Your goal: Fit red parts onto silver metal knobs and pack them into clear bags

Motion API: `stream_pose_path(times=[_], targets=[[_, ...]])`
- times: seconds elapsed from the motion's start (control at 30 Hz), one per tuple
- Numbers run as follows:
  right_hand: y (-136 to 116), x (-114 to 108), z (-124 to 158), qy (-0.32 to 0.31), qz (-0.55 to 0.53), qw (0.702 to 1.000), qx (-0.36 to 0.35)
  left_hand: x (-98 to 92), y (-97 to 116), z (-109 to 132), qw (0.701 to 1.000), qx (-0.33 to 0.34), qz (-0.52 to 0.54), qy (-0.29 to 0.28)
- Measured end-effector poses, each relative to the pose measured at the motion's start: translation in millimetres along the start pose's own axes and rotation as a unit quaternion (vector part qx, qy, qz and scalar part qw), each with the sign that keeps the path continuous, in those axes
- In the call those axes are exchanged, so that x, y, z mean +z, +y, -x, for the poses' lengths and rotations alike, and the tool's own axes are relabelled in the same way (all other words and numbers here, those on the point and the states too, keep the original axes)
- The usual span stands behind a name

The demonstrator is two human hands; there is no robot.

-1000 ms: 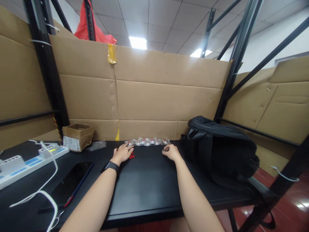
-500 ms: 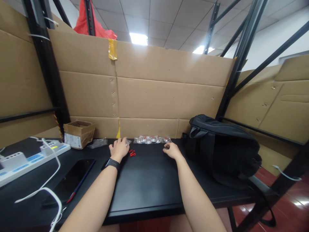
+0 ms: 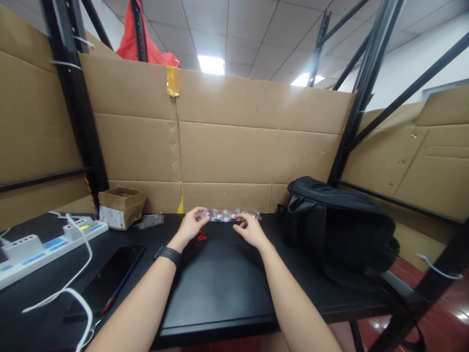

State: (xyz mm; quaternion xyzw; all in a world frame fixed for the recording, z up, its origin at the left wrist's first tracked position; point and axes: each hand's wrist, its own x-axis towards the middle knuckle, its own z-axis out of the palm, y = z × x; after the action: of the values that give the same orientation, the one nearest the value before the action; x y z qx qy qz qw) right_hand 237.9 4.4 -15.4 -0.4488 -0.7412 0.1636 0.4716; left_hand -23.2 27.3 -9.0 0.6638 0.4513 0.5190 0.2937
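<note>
A row of small clear plastic packets (image 3: 222, 215) with shiny round items and bits of red in them lies along the back of the black table, against the cardboard. My left hand (image 3: 191, 226), a dark watch on its wrist, is at the left end of this row, thumb and fingers apart; whether the fingertips touch a packet is unclear. On the right, my right hand (image 3: 252, 231) is held over the front of the row with its fingers curved and spread. A small red looped cord (image 3: 201, 236) lies on the table just below my left hand.
At the left are an open cardboard box (image 3: 122, 208), a flat clear bag (image 3: 150, 221), a white power strip (image 3: 51, 248) with a cable, and a dark tablet (image 3: 110, 281). A black backpack (image 3: 340, 227) stands at the right. Cardboard panels (image 3: 227, 151) wall the back.
My left hand has moved right to the left end of the packets. My right hand has moved left, over the row. The view has shifted slightly.
</note>
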Motion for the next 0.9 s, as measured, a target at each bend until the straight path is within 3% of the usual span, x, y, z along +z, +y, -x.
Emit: stream_pose_path(times=[0.1, 0.23, 0.37, 0.57, 0.77, 0.9], targets=[[-19.3, 14.2, 0.9, -0.014, -0.142, 0.99, -0.005, 23.5, 20.6, 9.9, 0.985, 0.011, 0.148, -0.092], [-27.0, 16.5, -0.3, -0.015, -0.225, 0.974, 0.022, 40.8, 36.9, 23.3, 0.975, -0.019, 0.192, -0.108], [-24.0, 11.6, -2.7, -0.001, -0.258, 0.965, 0.035, 41.5, 36.6, 26.0, 0.969, -0.057, 0.206, -0.126], [-26.3, 10.2, -4.0, 0.054, -0.271, 0.96, 0.046, 40.0, 33.0, 25.1, 0.915, -0.157, 0.338, -0.156], [-22.8, 10.4, -4.0, 0.05, -0.261, 0.963, 0.04, 36.3, 39.6, 32.1, 0.89, -0.143, 0.351, -0.254], [-21.1, 12.2, -4.3, 0.045, -0.259, 0.964, 0.042, 38.6, 43.1, 36.5, 0.888, -0.124, 0.335, -0.29]])
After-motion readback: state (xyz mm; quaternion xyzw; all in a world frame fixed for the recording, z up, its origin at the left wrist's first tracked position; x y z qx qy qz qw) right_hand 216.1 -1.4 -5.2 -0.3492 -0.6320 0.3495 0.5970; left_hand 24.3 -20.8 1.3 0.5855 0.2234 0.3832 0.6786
